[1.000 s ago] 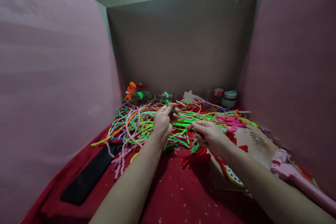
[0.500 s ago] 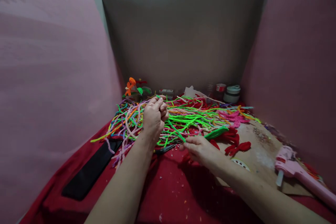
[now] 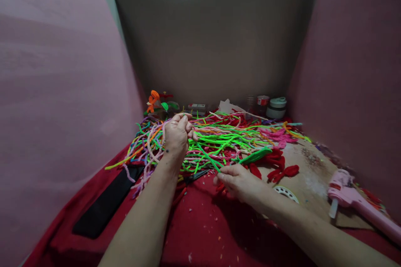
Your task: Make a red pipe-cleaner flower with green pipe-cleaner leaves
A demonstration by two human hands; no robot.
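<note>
A green pipe cleaner [image 3: 208, 155] runs slantwise between my two hands. My left hand [image 3: 178, 133] is closed in a pinch on its upper part, over the heap. Thumb and fingers of my right hand [image 3: 235, 178] pinch the lower end, closer to me. Beneath lies a wide heap of loose pipe cleaners [image 3: 225, 138] in green, pink, orange, purple and other colours. Dark-handled scissors [image 3: 194, 176] lie partly under the heap, between the hands. Just beyond my right hand are a green leaf shape [image 3: 256, 155] and red looped petals [image 3: 283, 172].
A pink glue gun [image 3: 343, 190] rests at the right on a brown board [image 3: 308, 179], near a white ring with holes [image 3: 286, 193]. A black flat case [image 3: 105, 204] lies left on the red cloth [image 3: 194, 233]. An orange flower [image 3: 153, 101] and lidded jar [image 3: 276, 108] stand behind.
My left hand has shifted slightly left, leaving more of the scissors showing. My right hand keeps its pinch on the green pipe cleaner. The whole view has tilted a little.
</note>
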